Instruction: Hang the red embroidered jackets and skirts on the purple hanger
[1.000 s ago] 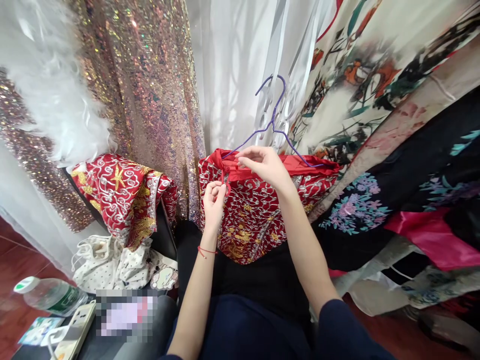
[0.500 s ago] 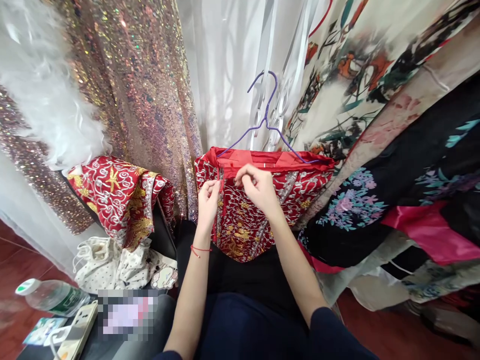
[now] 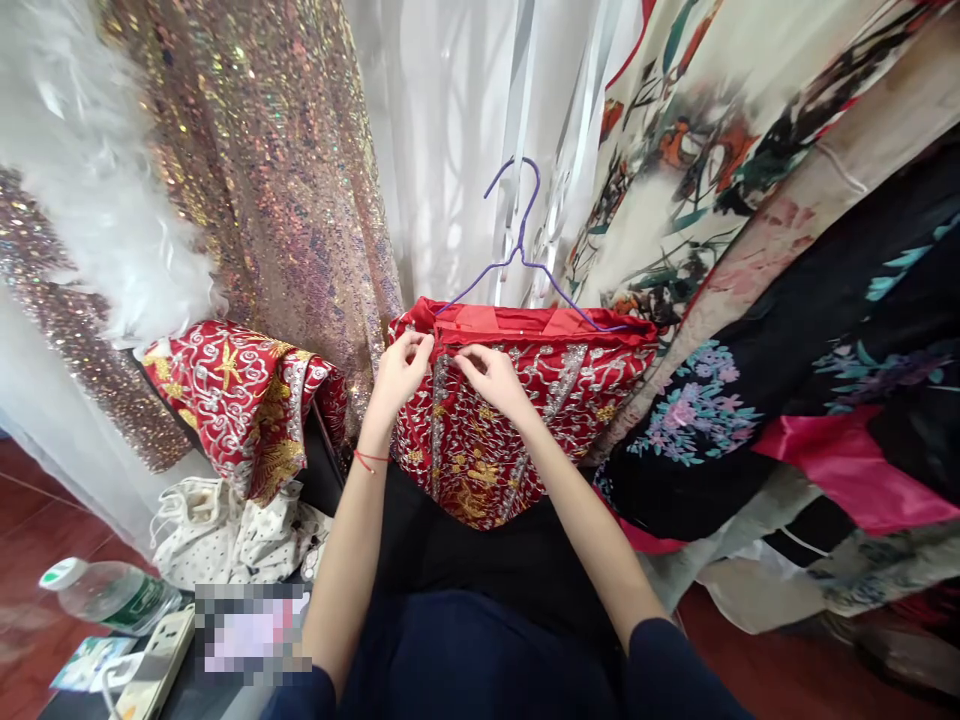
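A red garment [image 3: 487, 440] with silver and gold embroidery lies over my lap. Its plain red band [image 3: 495, 320] runs along the top edge, where the arms of a purple wire hanger [image 3: 520, 240] rest. At the left part of this edge, my left hand [image 3: 403, 378] pinches the red fabric between thumb and fingertips. My right hand [image 3: 493, 380] is a little to the right, its fingers closed on the edge near a silver trim strip. The exact bit of cloth under the fingertips is hard to make out.
Another red embroidered piece [image 3: 240, 390] is draped at the left, above a white dotted pouch [image 3: 199, 530]. A plastic bottle [image 3: 112, 595] and a power strip [image 3: 154, 665] lie at lower left. Sequin fabric [image 3: 277, 170] and a black floral garment [image 3: 705, 400] hang on either side.
My left hand has moved up and left onto the garment's top edge. My right hand has shifted left and slightly down, beside it. The view has shifted slightly.
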Tool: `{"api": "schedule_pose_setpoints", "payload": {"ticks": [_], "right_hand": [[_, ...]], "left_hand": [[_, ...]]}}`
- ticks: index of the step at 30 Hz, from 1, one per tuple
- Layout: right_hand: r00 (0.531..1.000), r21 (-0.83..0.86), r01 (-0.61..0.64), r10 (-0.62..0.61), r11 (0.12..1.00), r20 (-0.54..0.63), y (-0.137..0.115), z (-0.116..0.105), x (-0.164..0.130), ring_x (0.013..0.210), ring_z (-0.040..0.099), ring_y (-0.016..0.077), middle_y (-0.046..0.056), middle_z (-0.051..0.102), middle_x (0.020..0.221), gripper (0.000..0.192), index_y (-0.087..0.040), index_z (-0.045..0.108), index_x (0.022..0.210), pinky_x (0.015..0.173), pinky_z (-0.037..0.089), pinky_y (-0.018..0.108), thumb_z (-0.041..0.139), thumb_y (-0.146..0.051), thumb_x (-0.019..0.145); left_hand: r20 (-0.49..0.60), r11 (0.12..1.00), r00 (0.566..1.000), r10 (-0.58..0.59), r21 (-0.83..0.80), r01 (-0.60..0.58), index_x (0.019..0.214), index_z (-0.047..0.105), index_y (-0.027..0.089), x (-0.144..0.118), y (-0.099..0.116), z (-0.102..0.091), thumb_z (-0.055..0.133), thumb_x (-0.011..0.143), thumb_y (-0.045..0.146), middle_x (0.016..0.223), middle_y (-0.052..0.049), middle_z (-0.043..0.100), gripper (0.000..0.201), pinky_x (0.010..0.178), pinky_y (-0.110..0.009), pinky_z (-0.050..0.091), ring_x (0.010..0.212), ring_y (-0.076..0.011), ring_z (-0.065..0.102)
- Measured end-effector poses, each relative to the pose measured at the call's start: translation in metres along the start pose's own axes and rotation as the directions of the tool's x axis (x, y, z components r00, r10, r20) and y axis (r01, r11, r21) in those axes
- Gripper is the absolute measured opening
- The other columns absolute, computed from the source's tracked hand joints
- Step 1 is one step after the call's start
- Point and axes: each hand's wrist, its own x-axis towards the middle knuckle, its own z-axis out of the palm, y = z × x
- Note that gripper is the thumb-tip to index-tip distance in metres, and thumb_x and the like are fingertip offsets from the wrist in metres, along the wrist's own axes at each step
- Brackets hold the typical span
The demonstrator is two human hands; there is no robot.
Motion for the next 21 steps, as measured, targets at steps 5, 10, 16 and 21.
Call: {"api": "schedule_pose_setpoints", "payload": {"ticks": [5, 10, 16, 21], "right_hand": [[0.96, -0.25, -0.167, 0.1, 0.954, -0.261, 0.006, -0.047, -0.014, 0.076, 0.069, 0.0223, 0.007, 0.076, 0.084, 0.025, -0.019, 0.072, 0.092, 0.075, 0.05, 0.033, 0.052, -0.034, 0.091], [0.923, -0.456, -0.272, 0.097, 0.847, -0.372, -0.007, -0.068, -0.025, 0.083, 0.071, 0.026, 0.008, 0.076, 0.085, 0.022, -0.021, 0.072, 0.089, 0.078, 0.05, 0.037, 0.051, -0.03, 0.09], [0.99, -0.026, -0.136, 0.136, 0.99, 0.028, -0.006, -0.028, 0.009, 0.089, 0.072, 0.0191, 0.011, 0.076, 0.104, 0.028, -0.014, 0.068, 0.106, 0.085, 0.055, 0.032, 0.068, -0.03, 0.084], [0.996, 0.17, -0.084, 0.084, 0.982, 0.009, -0.013, 0.014, 0.039, 0.09, 0.071, 0.0161, 0.009, 0.077, 0.102, 0.015, -0.015, 0.067, 0.097, 0.085, 0.053, 0.027, 0.058, -0.027, 0.093]], "left_hand": [[0.064, 0.987, 0.991, 0.122, 0.097, -0.128, 0.084, 0.069, 0.018, 0.031, 0.003, -0.017, 0.066, 0.086, 0.027, 0.065, 0.0, 0.064, 0.01, 0.062, -0.024, 0.042, 0.06, -0.0113, 0.056], [-0.101, 0.969, 0.972, 0.213, 0.152, -0.196, 0.084, 0.065, 0.019, 0.043, -0.001, -0.005, 0.061, 0.091, 0.03, 0.07, -0.002, 0.07, 0.013, 0.07, -0.026, 0.047, 0.068, -0.0146, 0.065], [-0.029, 0.983, 0.999, 0.024, -0.184, -0.029, 0.088, 0.056, 0.019, 0.035, -0.011, 0.011, 0.069, 0.087, 0.041, 0.071, -0.001, 0.068, 0.026, 0.072, -0.027, 0.052, 0.065, -0.0132, 0.066], [0.058, 0.979, 0.997, 0.047, -0.201, -0.035, 0.084, 0.064, 0.017, 0.037, -0.013, 0.01, 0.077, 0.079, 0.036, 0.079, -0.002, 0.071, 0.024, 0.079, -0.025, 0.052, 0.075, -0.0118, 0.066]]}}
